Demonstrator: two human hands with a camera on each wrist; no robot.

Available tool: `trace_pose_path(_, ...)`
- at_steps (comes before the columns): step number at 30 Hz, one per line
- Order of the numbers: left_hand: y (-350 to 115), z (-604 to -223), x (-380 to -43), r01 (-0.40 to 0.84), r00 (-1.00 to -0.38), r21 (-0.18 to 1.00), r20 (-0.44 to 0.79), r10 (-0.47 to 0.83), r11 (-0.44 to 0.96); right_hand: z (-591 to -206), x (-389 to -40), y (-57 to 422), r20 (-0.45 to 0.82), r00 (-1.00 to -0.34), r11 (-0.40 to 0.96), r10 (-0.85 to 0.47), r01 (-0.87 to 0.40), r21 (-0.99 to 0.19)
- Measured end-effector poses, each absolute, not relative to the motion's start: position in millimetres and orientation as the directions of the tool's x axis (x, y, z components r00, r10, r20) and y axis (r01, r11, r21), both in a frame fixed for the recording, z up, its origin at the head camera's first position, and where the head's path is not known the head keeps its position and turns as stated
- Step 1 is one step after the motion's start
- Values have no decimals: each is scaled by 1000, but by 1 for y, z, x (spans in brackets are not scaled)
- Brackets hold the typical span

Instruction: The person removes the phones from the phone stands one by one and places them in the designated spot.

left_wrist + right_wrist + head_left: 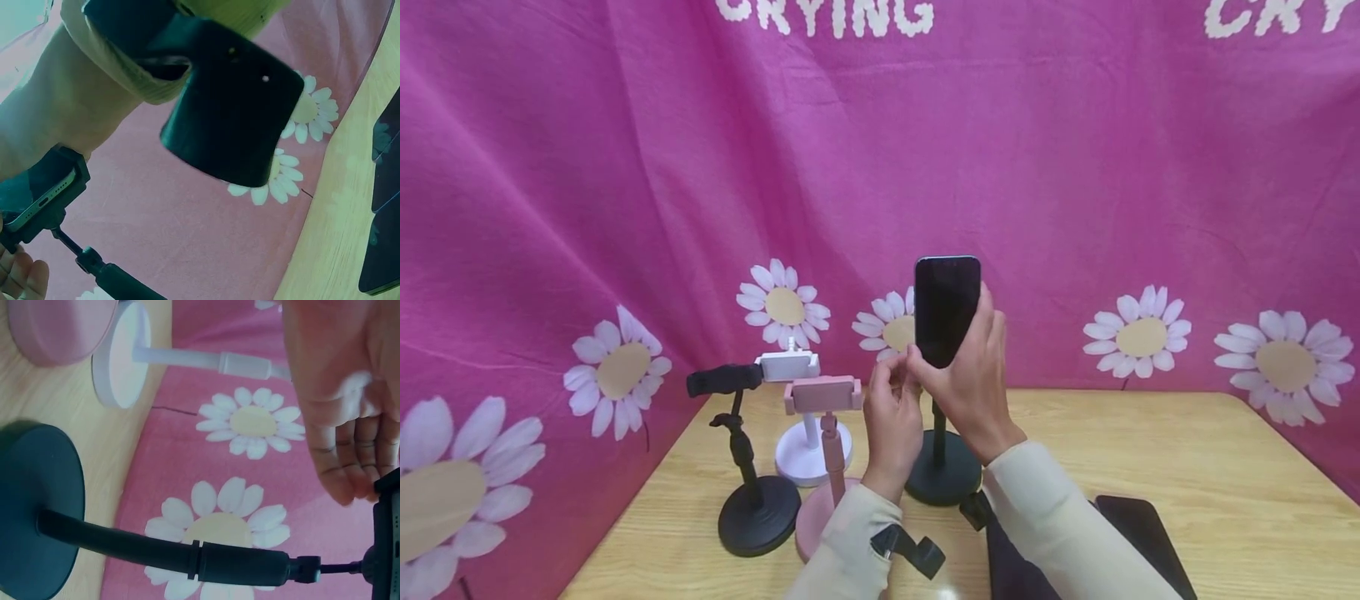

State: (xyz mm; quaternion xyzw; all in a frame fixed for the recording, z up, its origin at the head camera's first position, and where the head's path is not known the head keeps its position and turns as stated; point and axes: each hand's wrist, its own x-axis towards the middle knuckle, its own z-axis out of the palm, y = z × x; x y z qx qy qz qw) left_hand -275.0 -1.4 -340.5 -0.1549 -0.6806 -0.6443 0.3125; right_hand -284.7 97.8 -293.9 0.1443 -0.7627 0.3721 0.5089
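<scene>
In the head view a dark-screened phone (946, 304) stands upright in the clamp of a black phone stand (942, 471). My right hand (973, 379) grips the phone along its right side, thumb across the lower front. Beside the lower left edge, my left hand (895, 412) has its fingers bent at the clamp. From the left wrist, the clamp (53, 215) shows round the phone's lower end, with the left fingers (25, 275) below it. The right wrist view shows left fingertips (340, 487) right at the clamp's edge and the stand's pole (244, 565).
Left of my hands stand a second black phone stand (758, 512), a white one (808, 450) and a pink one (826, 392). A dark phone (1142, 537) lies on the wooden table (1247, 492) at the right. Behind hangs a pink cloth (1037, 183) with daisies.
</scene>
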Motion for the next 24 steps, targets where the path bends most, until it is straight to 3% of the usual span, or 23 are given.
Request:
trace_pose_path(12, 3, -337, -285, 572, -758, 803, 595, -267, 166, -291, -298, 103, 876, -456, 692, 158, -582, -428)
trace_pose_path(24, 4, -335, -293, 589, -720, 786, 617, -319, 188, -280, -294, 115, 778, -611, 567, 146, -593, -572)
